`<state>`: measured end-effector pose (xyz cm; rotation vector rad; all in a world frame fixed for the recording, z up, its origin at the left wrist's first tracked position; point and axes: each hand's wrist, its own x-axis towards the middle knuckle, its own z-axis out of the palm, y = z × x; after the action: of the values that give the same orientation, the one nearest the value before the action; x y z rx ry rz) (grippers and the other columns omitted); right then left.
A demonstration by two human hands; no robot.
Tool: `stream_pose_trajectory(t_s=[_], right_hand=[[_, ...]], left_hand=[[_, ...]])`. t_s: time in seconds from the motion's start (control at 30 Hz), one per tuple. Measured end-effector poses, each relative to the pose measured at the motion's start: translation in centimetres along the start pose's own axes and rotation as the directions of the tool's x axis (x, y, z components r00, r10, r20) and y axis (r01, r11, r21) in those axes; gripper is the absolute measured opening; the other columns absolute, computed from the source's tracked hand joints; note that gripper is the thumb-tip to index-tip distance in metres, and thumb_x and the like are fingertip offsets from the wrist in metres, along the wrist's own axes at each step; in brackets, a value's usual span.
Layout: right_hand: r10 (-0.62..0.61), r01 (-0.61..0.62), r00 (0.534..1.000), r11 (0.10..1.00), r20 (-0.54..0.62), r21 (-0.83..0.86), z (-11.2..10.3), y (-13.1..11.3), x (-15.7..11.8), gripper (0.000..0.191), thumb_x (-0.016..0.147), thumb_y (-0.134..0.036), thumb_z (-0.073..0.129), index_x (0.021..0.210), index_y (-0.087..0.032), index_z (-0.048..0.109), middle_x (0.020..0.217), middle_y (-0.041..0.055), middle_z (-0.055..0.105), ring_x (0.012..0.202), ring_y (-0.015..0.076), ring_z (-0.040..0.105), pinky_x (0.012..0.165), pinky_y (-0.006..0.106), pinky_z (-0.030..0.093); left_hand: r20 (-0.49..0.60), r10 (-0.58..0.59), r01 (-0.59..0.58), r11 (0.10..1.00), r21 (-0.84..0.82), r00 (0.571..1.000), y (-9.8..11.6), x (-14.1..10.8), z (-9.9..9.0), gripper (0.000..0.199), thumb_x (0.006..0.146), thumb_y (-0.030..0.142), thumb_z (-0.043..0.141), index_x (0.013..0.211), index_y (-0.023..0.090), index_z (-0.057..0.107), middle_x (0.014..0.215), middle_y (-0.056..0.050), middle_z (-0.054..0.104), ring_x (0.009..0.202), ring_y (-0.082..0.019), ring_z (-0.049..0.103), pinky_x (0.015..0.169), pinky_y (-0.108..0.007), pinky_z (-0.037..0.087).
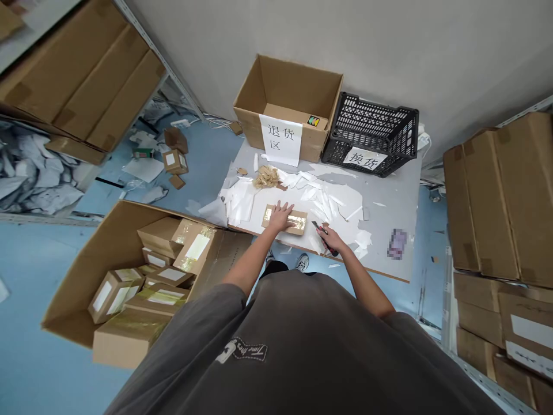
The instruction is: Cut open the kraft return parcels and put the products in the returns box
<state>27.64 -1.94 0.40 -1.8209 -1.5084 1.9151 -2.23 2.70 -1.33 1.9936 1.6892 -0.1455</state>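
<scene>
A small cardboard box [298,222] with shiny tape along its top lies near the front edge of the table. My left hand [280,218] rests on it, fingers stretched out and spread over the tape. To the right of the box, my right hand [330,237] is wrapped round a utility knife [327,240] with a dark and red handle. The knife's tip points up and left towards the box, a little apart from it. White paper scraps [322,199] and a crumpled bunch of tan tape [266,177] lie behind the box.
An open carton [322,141] with a paper sign and a black plastic crate [369,135] stand at the back of the table [389,199]. At left, a large carton [82,265] holds several small boxes. Shelves with cartons [484,202] flank both sides.
</scene>
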Motion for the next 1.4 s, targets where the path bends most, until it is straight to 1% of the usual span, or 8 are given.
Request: stream_pose_trajectory(t_s=[0.2, 0.37, 0.77, 1.0, 1.1, 1.23, 1.33, 1.4], right_hand=[[-0.063, 0.015, 0.989, 0.944, -0.134, -0.331, 1.6, -1.9, 0.5, 0.039, 0.114, -0.059, 0.039, 0.104, -0.026, 0.058, 0.091, 0.0051, 0.073, 0.084, 0.0250, 0.070, 0.075, 0.030, 0.051], [-0.120, 0.043, 0.987, 0.836, -0.104, -0.547, 1.7, -2.8, 1.1, 0.041, 0.118, -0.051, 0.035, 0.116, -0.025, 0.068, 0.123, 0.0106, 0.077, 0.112, 0.0289, 0.070, 0.083, 0.030, 0.048], [-0.174, 0.026, 0.977, 0.670, -0.123, -0.742, 4.2, -4.2, 2.0, 0.035, 0.117, -0.051, 0.046, 0.134, -0.024, 0.060, 0.132, 0.0146, 0.071, 0.111, 0.0288, 0.068, 0.085, 0.032, 0.046], [-0.121, -0.057, 0.974, 0.684, -0.190, -0.727, 6.0, -4.1, 2.0, 0.034, 0.117, -0.052, 0.046, 0.132, -0.023, 0.056, 0.128, 0.0179, 0.074, 0.112, 0.0321, 0.071, 0.089, 0.035, 0.046], [-0.110, -0.091, 0.960, 0.747, -0.258, -0.659, 4.8, -2.9, 1.3, 0.031, 0.116, -0.052, 0.049, 0.128, -0.024, 0.056, 0.124, 0.0174, 0.075, 0.111, 0.0325, 0.072, 0.088, 0.035, 0.047], [0.027, -0.240, 0.872, 0.893, -0.488, -0.380, -1.2, -0.6, -0.8, 0.034, 0.119, -0.049, 0.034, 0.128, -0.023, 0.053, 0.097, 0.0127, 0.073, 0.092, 0.0311, 0.072, 0.077, 0.035, 0.047], [0.002, -0.251, 0.848, 0.882, -0.530, -0.399, -4.8, 0.1, -2.3, 0.030, 0.119, -0.048, 0.041, 0.129, -0.023, 0.053, 0.095, 0.0114, 0.072, 0.093, 0.0311, 0.071, 0.077, 0.035, 0.046], [-0.012, -0.272, 0.868, 0.825, -0.497, -0.495, -4.6, -0.3, -2.7, 0.029, 0.117, -0.049, 0.048, 0.127, -0.023, 0.054, 0.100, 0.0125, 0.074, 0.096, 0.0316, 0.070, 0.077, 0.034, 0.043]], left_hand=[[-0.001, -0.005, 0.005, 0.999, 0.044, 1.000, -0.9, 1.2, 0.8, 0.091, 0.094, 0.059, 0.078, 0.173, 0.027, 0.044, 0.182, -0.012, 0.034, 0.172, -0.041, 0.017, 0.138, -0.056, 0.019], [-0.109, 0.107, -0.102, 0.993, 0.052, 0.988, -1.4, 0.2, 1.3, 0.072, 0.105, 0.053, 0.065, 0.169, 0.024, 0.050, 0.178, -0.014, 0.042, 0.169, -0.040, 0.029, 0.136, -0.059, 0.024], [-0.208, 0.110, -0.103, 0.994, 0.041, 0.972, -1.6, -0.6, 3.3, 0.059, 0.108, 0.044, 0.058, 0.165, 0.026, 0.055, 0.168, -0.013, 0.057, 0.163, -0.034, 0.041, 0.137, -0.055, 0.027], [-0.205, 0.123, -0.117, 0.992, 0.040, 0.971, -1.8, -0.9, 3.3, 0.059, 0.109, 0.043, 0.057, 0.165, 0.028, 0.053, 0.167, -0.012, 0.058, 0.161, -0.034, 0.045, 0.135, -0.057, 0.029], [-0.188, 0.109, -0.102, 0.994, 0.049, 0.976, -1.6, -1.1, 3.0, 0.062, 0.108, 0.044, 0.060, 0.166, 0.028, 0.051, 0.168, -0.014, 0.056, 0.161, -0.034, 0.045, 0.135, -0.058, 0.031], [-0.164, 0.109, -0.101, 0.993, 0.058, 0.980, -1.0, -1.5, 2.7, 0.067, 0.105, 0.046, 0.067, 0.168, 0.028, 0.050, 0.170, -0.017, 0.053, 0.162, -0.036, 0.043, 0.133, -0.061, 0.032], [-0.161, 0.103, -0.095, 0.994, 0.053, 0.982, -0.7, -1.7, 2.3, 0.068, 0.105, 0.046, 0.067, 0.168, 0.029, 0.050, 0.170, -0.016, 0.053, 0.162, -0.037, 0.043, 0.133, -0.062, 0.033], [-0.164, 0.091, -0.084, 0.995, 0.048, 0.982, -0.7, -1.6, 2.2, 0.066, 0.105, 0.047, 0.066, 0.167, 0.029, 0.051, 0.170, -0.015, 0.054, 0.162, -0.036, 0.043, 0.133, -0.060, 0.033]])
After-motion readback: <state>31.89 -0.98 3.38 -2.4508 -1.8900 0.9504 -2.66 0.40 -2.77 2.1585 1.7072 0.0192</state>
